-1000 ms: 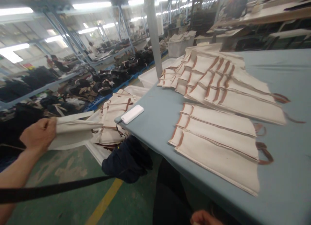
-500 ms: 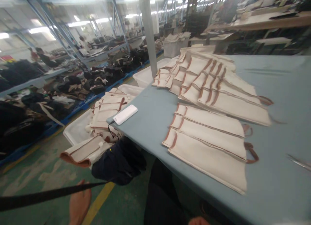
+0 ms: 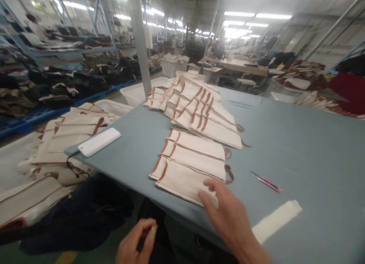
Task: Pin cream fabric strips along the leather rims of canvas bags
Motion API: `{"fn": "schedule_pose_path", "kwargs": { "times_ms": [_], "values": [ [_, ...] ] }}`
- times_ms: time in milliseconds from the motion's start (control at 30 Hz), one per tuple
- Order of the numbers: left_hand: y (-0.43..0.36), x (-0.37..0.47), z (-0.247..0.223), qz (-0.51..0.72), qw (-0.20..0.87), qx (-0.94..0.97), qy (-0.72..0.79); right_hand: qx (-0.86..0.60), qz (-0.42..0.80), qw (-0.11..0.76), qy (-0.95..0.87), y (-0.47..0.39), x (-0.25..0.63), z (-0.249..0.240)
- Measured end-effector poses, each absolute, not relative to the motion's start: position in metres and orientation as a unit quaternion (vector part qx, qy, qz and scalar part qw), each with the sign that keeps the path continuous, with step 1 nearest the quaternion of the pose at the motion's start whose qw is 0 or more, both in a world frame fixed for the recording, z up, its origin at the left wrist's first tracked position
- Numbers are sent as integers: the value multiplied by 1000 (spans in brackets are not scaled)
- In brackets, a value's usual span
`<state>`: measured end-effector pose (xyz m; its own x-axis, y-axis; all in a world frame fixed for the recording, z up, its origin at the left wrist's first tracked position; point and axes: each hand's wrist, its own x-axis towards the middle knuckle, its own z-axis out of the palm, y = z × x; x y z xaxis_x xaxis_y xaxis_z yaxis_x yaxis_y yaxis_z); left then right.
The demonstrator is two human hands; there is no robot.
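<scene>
My right hand [image 3: 228,212] reaches over the front end of the nearest cream fabric piece [image 3: 182,180], its thumb and fingers apart; whether it touches the cloth I cannot tell. That piece has brown trim and lies overlapped with similar ones in a short row. Below the table edge, my left hand [image 3: 137,241] is curled with thumb and finger together, and nothing shows in it. Pink-handled thread snips [image 3: 267,181] lie right of the row. A cream strip [image 3: 276,220] rests on the table beside my right wrist.
A larger pile of cream pieces [image 3: 196,100] covers the far part of the blue-grey table [image 3: 299,150]. A white power bank [image 3: 99,141] with a cable lies at the left corner. White bins [image 3: 13,154] of cream pieces stand left. A post [image 3: 139,43] rises behind.
My view has swung right. My right hand has come up over the nearest cream piece. My left hand has moved from beside the dark strap to near the table edge and curled.
</scene>
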<state>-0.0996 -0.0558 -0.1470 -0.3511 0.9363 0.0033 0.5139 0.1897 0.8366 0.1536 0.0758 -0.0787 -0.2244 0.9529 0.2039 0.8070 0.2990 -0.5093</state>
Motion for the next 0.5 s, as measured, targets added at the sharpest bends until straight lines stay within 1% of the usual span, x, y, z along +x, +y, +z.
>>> {"fn": "schedule_pose_path", "kwargs": {
  "times_ms": [67, 167, 267, 367, 500],
  "values": [
    [-5, -98, -125, 420, 230, 529, 701, -550, 57, 224, -803, 107, 148, -75],
    [68, -103, -106, 434, 216, 562, 670, -523, 21, 193, -830, 143, 135, -80],
    [119, -112, -105, 428, 231, 571, 661, -497, 2, 172, -851, 160, 122, -89],
    [140, -124, -111, 415, 257, 566, 665, -475, -18, 173, -863, 162, 116, -94],
    [145, -136, -111, 391, 291, 565, 666, -461, -37, 218, -859, 161, 128, -85]
  ]
}}
